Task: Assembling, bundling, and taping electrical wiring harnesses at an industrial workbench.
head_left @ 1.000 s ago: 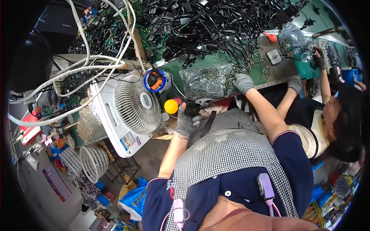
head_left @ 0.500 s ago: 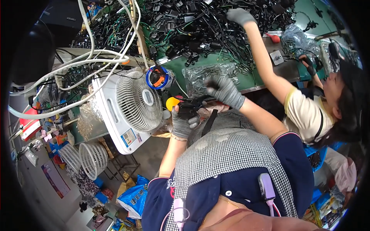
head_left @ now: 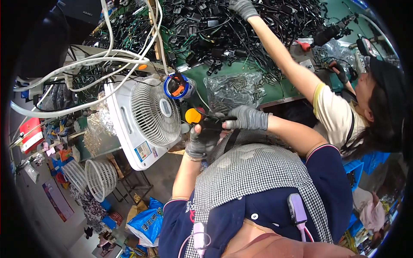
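Observation:
My left hand [head_left: 196, 145], in a grey glove with a bare thumb, is closed round a dark black part [head_left: 211, 127] held in front of my apron. The part is blurred, and its exact kind does not show. My right hand [head_left: 249, 118], also gloved in grey, has its fingers pinched at a thin black piece [head_left: 230, 118] by the upper right end of that part. Whether the two are joined I cannot tell. Just beyond my left hand is a round yellow thing [head_left: 193, 115]. A clear bag of small metal pins [head_left: 236, 89] lies beyond my right hand.
A white fan [head_left: 155, 112] stands close on the left, beside a blue-rimmed cup [head_left: 177, 86]. White hoses [head_left: 86, 112] hang across the left. A heap of black corded parts [head_left: 206, 32] covers the far bench. At right, a co-worker's arm [head_left: 282, 60] reaches over it.
My right hand has come down and left from above the bag's edge to the black part, its fingers closing. My left hand has tilted slightly. The co-worker's gloved hand has moved left over the heap.

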Motion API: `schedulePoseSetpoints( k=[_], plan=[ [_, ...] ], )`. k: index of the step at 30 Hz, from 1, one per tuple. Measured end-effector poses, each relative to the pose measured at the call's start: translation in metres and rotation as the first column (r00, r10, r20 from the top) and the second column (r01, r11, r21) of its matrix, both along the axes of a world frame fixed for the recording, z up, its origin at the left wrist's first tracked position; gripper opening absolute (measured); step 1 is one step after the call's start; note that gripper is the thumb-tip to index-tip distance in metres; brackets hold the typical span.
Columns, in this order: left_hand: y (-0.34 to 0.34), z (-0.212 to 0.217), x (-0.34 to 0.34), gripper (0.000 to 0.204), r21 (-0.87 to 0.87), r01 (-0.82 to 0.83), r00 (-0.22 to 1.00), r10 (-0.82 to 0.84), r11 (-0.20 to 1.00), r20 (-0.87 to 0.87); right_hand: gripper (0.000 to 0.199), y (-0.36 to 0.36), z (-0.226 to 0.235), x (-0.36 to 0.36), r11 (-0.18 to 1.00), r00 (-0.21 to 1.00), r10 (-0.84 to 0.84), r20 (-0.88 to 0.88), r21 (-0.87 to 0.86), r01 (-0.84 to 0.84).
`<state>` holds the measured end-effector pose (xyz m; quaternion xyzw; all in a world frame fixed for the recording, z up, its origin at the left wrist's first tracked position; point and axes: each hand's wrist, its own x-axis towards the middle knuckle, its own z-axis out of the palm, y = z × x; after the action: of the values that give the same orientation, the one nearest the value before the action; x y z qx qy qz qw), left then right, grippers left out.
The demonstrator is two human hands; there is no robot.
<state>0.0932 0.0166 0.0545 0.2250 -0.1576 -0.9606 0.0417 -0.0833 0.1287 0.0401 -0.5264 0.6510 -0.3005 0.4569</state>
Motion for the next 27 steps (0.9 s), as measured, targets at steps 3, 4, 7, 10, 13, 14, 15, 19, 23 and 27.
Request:
schedulePoseSetpoints(
  k=[3,4,7,10,13,14,15,19,23,27],
  plan=[
    [-0.001,0.013,-0.005,0.068,-0.082,0.051,0.998,-0.049,0.995,0.034,0.051,0.008,0.008,0.009,0.986,0.967,-0.015,0.255,0.166,-0.029],
    [-0.001,0.012,-0.004,0.072,-0.098,0.025,0.999,-0.022,0.995,0.032,0.052,0.011,0.011,0.014,0.989,0.944,-0.080,0.321,0.146,0.034],
    [0.002,0.008,-0.005,0.080,-0.130,-0.030,0.999,0.034,0.991,0.027,0.052,0.013,0.022,0.017,0.978,0.876,-0.187,0.444,0.165,0.125],
    [0.003,0.004,-0.008,0.083,-0.115,-0.041,0.999,0.040,0.992,-0.012,0.052,0.012,0.026,0.016,0.955,0.788,-0.280,0.549,0.241,0.171],
    [-0.011,-0.023,0.005,0.070,-0.108,0.075,0.995,-0.081,0.991,-0.055,0.051,0.014,0.007,0.019,0.993,0.931,-0.114,0.346,0.011,0.118],
    [-0.013,-0.019,0.001,0.064,-0.106,0.132,0.987,-0.140,0.986,-0.078,0.051,0.014,-0.001,0.020,0.993,0.932,-0.113,0.345,0.010,0.116],
    [-0.011,-0.014,-0.002,0.064,-0.107,0.130,0.987,-0.139,0.986,-0.078,0.049,0.013,-0.009,0.020,0.983,0.922,-0.167,0.350,-0.007,0.181],
    [-0.009,0.020,-0.014,0.065,0.012,0.029,0.999,-0.029,1.000,-0.018,0.047,0.004,0.001,0.004,0.975,0.858,-0.223,0.463,0.126,0.185],
    [-0.035,0.026,-0.022,0.069,0.198,0.265,0.964,-0.264,0.944,-0.033,0.060,0.002,0.034,-0.013,0.944,0.747,-0.165,0.644,0.321,-0.068],
    [-0.030,0.042,-0.034,0.071,0.068,0.229,0.954,-0.238,0.971,0.182,0.057,0.009,0.037,-0.014,0.992,0.781,-0.097,0.617,0.121,0.028]
  ],
)
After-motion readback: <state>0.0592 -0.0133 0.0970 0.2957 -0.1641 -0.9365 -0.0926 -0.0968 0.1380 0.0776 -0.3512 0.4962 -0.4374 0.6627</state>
